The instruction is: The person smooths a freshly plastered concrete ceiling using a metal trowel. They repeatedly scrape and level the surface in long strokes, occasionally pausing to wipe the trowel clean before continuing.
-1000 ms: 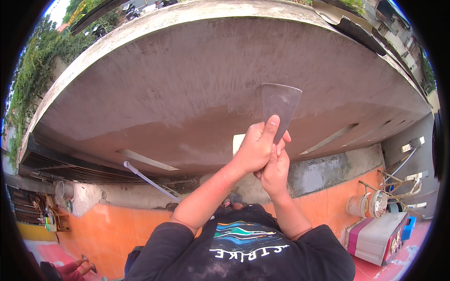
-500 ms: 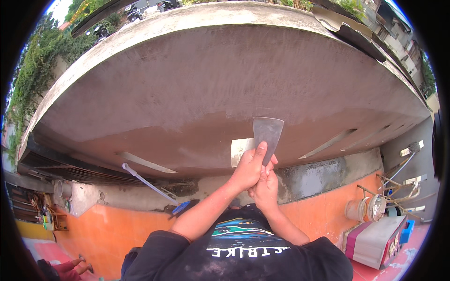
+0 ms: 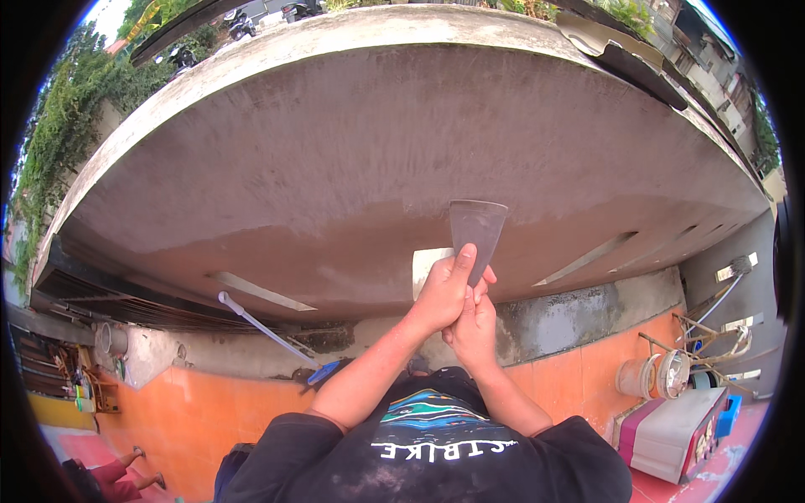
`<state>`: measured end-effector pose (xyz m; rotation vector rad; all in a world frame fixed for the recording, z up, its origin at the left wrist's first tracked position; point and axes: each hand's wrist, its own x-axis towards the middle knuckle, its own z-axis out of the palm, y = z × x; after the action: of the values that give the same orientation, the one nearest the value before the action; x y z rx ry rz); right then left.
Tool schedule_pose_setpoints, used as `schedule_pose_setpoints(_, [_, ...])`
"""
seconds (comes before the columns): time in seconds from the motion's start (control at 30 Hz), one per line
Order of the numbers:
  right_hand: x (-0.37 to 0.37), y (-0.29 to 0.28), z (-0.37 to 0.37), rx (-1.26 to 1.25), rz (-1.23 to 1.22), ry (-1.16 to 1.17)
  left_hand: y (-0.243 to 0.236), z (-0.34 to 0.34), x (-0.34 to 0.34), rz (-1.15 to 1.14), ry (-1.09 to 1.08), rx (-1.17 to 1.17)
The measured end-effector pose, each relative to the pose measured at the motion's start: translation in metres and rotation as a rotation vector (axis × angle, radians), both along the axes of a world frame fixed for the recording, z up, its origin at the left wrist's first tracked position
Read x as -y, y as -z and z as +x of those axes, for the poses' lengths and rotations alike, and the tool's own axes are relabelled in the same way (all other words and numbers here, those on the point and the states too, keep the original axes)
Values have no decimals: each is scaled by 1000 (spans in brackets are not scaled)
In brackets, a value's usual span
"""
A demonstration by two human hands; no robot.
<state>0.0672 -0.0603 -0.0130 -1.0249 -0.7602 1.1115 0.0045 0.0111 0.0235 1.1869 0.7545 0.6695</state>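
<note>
While the left hand (image 3: 440, 298) and, just below, the right hand (image 3: 475, 335) grip the flared grey metal scraper (image 3: 478, 226), the tool sits lower than a second ago, bringing its edge near the darker band (image 3: 360, 251) of the brownish-grey plastered wall (image 3: 335, 142), contact unconfirmed.

Orange floor (image 3: 193, 411), greenery (image 3: 63, 142) at left

This is a daylit, open-air yard or terrace, apparently of a home. A grey wall (image 3: 352, 151) bounds it at twelve o'clock, with greenery (image 3: 59, 142) beyond at ten, motorbikes (image 3: 240, 24) at eleven and buildings (image 3: 719, 80) at two. An orange floor (image 3: 180, 419) spreads at eight o'clock; buckets (image 3: 631, 377) sit at four.
</note>
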Motion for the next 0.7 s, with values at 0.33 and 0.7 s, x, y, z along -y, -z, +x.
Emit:
schedule_pose_setpoints(0.33, [14,5,-5,-38,-251,-1,10,-3,9,0,-26,73])
schedule_pose_setpoints(0.7, [9,14,3,28,22,3,3,1,10,-52,5,-12])
